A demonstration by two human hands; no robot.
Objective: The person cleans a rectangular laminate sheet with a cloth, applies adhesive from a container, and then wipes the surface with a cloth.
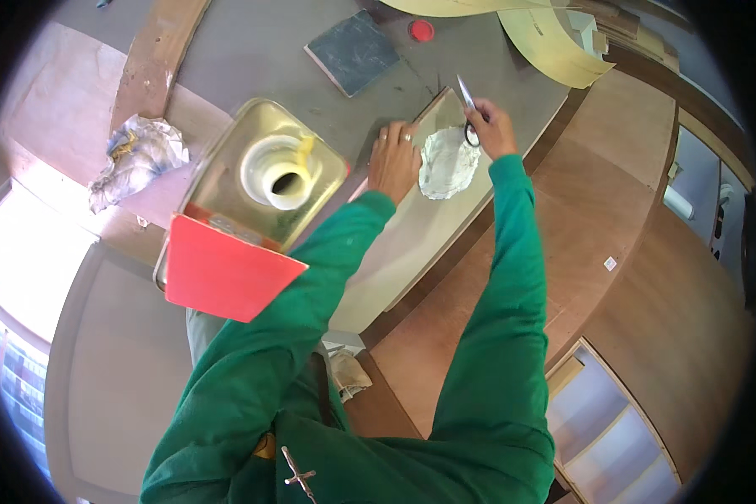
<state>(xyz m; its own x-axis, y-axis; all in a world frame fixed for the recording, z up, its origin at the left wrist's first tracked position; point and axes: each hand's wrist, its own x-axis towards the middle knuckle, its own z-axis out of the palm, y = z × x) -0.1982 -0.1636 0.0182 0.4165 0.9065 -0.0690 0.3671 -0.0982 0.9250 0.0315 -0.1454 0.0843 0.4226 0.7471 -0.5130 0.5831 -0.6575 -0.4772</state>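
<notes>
My right hand (494, 130) grips a pair of scissors (468, 97) by its dark handle loops, blades pointing away from me. My left hand (395, 161) lies on the edge of a pale board (403, 260), with its fingers stretched forward and a ring on one of them. Between the two hands is a white, rough-edged patch (448, 168) on the board; whether it is paste or crumpled sheet I cannot tell. The scissor handles overlap the far right edge of that patch.
To the left stands a metal can (260, 126) with a white spout (290, 185); a red panel (227, 269) is at its near side. Beyond are a dark square sheet (353, 52), a red cap (422, 31) and curved yellowish strips (554, 46). A crumpled cloth (139, 160) lies far left.
</notes>
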